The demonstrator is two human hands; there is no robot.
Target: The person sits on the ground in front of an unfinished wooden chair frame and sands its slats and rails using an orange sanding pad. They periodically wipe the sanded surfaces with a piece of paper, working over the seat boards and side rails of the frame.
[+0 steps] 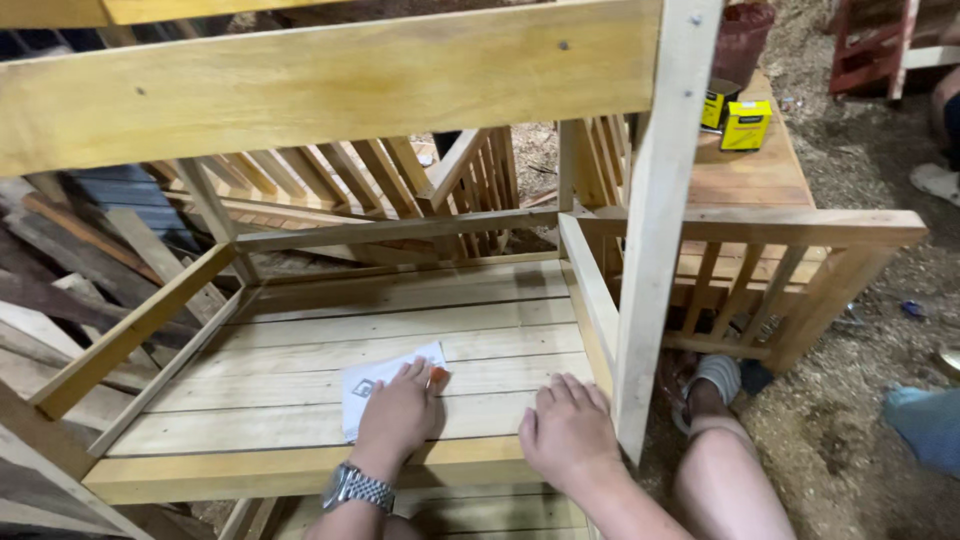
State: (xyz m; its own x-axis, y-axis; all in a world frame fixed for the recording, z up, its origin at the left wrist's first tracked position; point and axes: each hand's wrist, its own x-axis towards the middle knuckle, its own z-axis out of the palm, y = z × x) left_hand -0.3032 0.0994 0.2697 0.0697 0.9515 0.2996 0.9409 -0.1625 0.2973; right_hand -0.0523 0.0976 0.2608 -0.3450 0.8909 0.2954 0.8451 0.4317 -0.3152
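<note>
On the pale slatted wooden seat (300, 350), my left hand (398, 415) presses a white sheet of sandpaper (372, 387), fingers together, flat. Just right of it, my right hand (567, 430) rests palm-down, fingers slightly spread, beside the upright post (655, 230).

Woodworking shop: sawdust floor (850, 440), stacked frames (350, 180)

Both forearms reach up from the near edge of the slatted seat. Left hand (397, 415), metal watch on wrist, lies palm-down, fingers together, pressing flat. Right hand (566, 432) rests palm-down near the front right corner, fingers loosely spread, holding nothing.
</note>
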